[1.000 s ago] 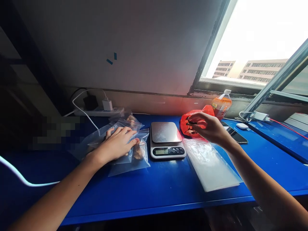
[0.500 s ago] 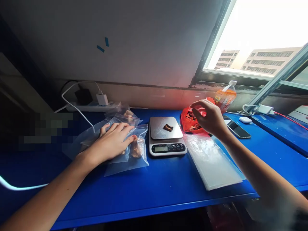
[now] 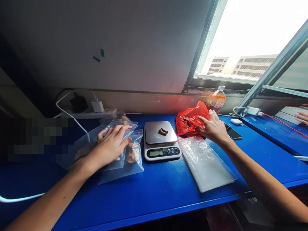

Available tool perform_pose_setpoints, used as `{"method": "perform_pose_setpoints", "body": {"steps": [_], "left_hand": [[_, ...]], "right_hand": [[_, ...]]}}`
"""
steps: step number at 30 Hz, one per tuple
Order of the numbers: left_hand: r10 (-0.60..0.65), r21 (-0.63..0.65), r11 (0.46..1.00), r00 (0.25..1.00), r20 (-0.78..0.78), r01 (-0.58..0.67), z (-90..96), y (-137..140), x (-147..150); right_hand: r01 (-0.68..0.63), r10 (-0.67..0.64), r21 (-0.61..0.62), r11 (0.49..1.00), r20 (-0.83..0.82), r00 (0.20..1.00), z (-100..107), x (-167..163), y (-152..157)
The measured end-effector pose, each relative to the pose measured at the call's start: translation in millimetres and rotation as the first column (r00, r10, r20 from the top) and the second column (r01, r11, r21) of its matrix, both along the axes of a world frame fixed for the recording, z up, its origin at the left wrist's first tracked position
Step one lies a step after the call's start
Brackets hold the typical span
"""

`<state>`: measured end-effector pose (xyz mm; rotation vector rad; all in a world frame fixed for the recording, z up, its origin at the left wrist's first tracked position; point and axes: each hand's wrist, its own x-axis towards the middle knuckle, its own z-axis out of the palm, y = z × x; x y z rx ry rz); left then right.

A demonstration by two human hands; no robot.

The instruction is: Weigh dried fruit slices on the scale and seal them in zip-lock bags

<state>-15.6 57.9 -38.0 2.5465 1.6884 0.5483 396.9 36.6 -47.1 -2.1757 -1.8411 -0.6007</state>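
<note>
My left hand (image 3: pixel 109 147) lies with fingers stretched over several clear zip bags (image 3: pixel 136 166), which hold brown dried pieces. My right hand (image 3: pixel 214 128) touches the right side of a red plastic bag (image 3: pixel 192 117), its thumb and fingers apart. Dark brown dried pieces show through the bag's mouth. Between the hands stands a kitchen scale (image 3: pixel 162 154) with a steel plate. One curled dried piece (image 3: pixel 163 131) sits on that plate, and the display seems to read zeros. A stack of flat, clear bags (image 3: pixel 208 166) lies to the right of the scale.
Behind the red bag stands an orange-labelled bottle (image 3: pixel 216 100). A phone (image 3: pixel 233 132) and a white earbud case (image 3: pixel 236 122) lie at the right. White cables run from a power strip (image 3: pixel 96 114). Another person's hand (image 3: pixel 302 117) shows at the far right edge.
My right hand has shifted from above the red bag's opening to its right side, and the bag's edge stands higher. My left hand stays on the zip bags. The view has turned slightly.
</note>
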Motion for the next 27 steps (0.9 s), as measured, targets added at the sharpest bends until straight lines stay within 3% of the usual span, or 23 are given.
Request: {"method": "perform_pose_setpoints", "body": {"steps": [8,12,17,22,27], "left_hand": [[0.054,0.158,0.985,0.996,0.071,-0.065,19.7,-5,2],[0.063,0.162,0.984,0.997,0.051,-0.070,29.2,-7,-1],[0.036,0.117,0.992,0.999,0.022,-0.039,30.6,-9,2],[0.022,0.063,0.998,0.998,0.052,-0.025,25.2,-8,2],[0.009,0.086,0.996,0.999,0.045,-0.013,23.4,-7,-1]], "right_hand": [[0.078,-0.070,0.082,0.994,-0.098,0.993,-6,16,4],[0.049,-0.025,0.155,0.987,-0.152,0.988,-8,16,3],[0.012,0.013,0.106,0.994,-0.232,0.973,-15,8,7],[0.023,0.010,0.103,0.994,-0.304,0.953,-15,21,7],[0.121,-0.022,0.233,0.965,-0.385,0.923,-3,37,-5]]}}
